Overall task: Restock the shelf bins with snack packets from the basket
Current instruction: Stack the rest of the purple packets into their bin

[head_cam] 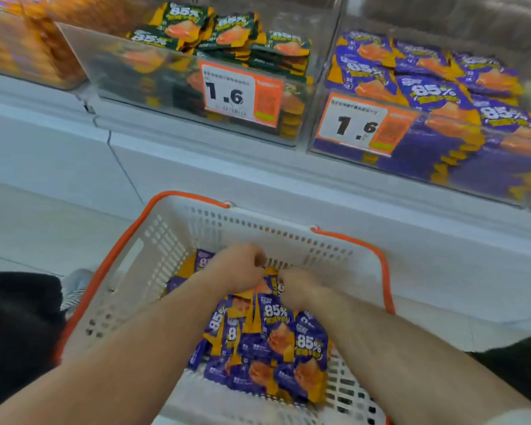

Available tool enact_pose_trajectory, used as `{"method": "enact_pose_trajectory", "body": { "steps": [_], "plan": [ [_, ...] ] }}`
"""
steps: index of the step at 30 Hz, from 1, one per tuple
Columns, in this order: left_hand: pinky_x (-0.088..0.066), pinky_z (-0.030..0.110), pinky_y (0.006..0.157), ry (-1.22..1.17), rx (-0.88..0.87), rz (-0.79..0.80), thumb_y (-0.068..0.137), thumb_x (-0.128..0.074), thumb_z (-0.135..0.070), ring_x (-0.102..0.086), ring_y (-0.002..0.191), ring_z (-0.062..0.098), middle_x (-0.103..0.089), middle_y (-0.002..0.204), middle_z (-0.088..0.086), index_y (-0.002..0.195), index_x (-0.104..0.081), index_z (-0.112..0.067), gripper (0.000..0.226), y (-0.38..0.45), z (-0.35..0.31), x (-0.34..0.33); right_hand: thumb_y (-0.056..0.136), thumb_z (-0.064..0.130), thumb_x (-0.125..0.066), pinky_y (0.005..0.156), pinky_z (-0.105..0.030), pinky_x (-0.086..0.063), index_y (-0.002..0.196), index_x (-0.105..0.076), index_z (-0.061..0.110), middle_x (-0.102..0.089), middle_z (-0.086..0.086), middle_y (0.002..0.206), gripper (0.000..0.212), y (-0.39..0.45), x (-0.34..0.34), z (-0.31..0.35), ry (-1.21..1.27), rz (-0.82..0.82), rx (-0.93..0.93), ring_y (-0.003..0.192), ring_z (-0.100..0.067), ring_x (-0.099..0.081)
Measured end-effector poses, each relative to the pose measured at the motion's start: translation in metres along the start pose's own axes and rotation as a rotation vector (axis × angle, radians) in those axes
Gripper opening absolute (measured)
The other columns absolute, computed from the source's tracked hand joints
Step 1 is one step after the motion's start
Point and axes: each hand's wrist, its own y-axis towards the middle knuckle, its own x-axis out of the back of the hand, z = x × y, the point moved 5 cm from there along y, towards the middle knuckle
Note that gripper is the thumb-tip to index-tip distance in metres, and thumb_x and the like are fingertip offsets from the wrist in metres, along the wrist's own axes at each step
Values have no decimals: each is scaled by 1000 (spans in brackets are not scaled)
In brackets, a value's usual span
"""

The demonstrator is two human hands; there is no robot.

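Purple packets (276, 342) fill the white basket (172, 237) at lower centre, and both my hands are down in there, right at the far end of the pile. Left hand (239, 268) is curled tight, fingers (259, 258) bunched over the top packets; right hand (298, 286) sits just beside it, fingers clenched on the same heap. I judge I'm gathering a handful between the two, though motion blur hides exactly which packets I've got. The heap lies loose and jumbled, most packets with their long axis running toward the shelf, printed faces up, a few tipped on edge. Basket sits right below the bins, so the lift is short. Upper right, the purple bin (436, 167) holds the matching stock behind its price tag (356, 124), so that's where these belong. The green bin (141, 75) at upper centre carries a different flavour.
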Motion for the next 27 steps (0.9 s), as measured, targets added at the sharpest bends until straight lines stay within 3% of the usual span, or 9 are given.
{"method": "enact_pose_trajectory", "body": {
  "steps": [2,4,8,14,16,18,19,23,27],
  "plan": [
    [-50,39,95,-9,14,18,95,-51,-19,-57,114,23,-59,130,4,131,-55,-19,36,4,7,-4,82,43,-70,99,-45,-48,149,-30,16,-39,-14,143,83,13,-37,-6,-44,101,-77,124,-34,-46],
    [-50,38,94,-31,19,18,95,-52,-19,-57,113,22,-59,129,3,129,-57,-19,35,8,13,-8,73,61,-73,112,-50,-32,155,-9,18,-14,-15,157,112,17,-60,-8,-68,166,-116,142,-38,-21],
    [-50,33,88,-59,44,24,94,-52,-20,-58,109,20,-61,126,0,126,-59,-22,33,15,21,-14,67,67,-75,114,-52,-26,155,-8,16,-13,-16,158,122,20,-71,-8,-95,94,-108,144,-37,-16],
    [-51,34,91,-91,83,46,93,-52,-20,-58,108,18,-60,126,-1,126,-57,-22,34,14,24,-21,63,58,-81,110,-48,-31,145,-25,13,-29,-14,143,110,17,-58,-4,-78,-22,-103,134,-36,-29],
    [-52,34,89,-104,101,57,93,-54,-22,-59,106,17,-60,125,0,126,-56,-22,34,10,25,-23,72,41,-81,104,-47,-40,138,-34,15,-40,-10,134,85,15,-55,-1,60,-1,-58,126,-34,-40],
    [-52,32,89,-134,133,53,92,-57,-25,-58,108,18,-57,129,1,132,-52,-20,41,5,27,-24,82,15,-72,84,-42,-49,113,-44,19,-52,-2,106,42,11,-47,6,263,46,15,102,-29,-53],
    [-51,30,86,-172,152,40,91,-60,-26,-57,109,18,-55,132,2,136,-48,-18,48,2,28,-23,82,6,-67,74,-39,-48,103,-44,20,-50,1,94,34,7,-37,10,323,38,41,93,-26,-53],
    [-46,19,63,-399,187,-70,86,-69,-29,-58,90,13,-49,134,4,146,-32,-14,72,-4,22,-3,80,4,-67,70,-34,-50,108,-55,19,-59,-4,100,34,-10,28,19,388,-122,119,91,-24,-58],
    [-56,35,71,-629,145,-227,82,-74,-33,-66,85,21,-60,110,0,133,-42,-15,62,-12,6,32,78,-1,-61,66,-34,-47,82,-52,26,-59,-2,85,29,-40,112,13,543,-340,198,77,-22,-56]
  ]
}}
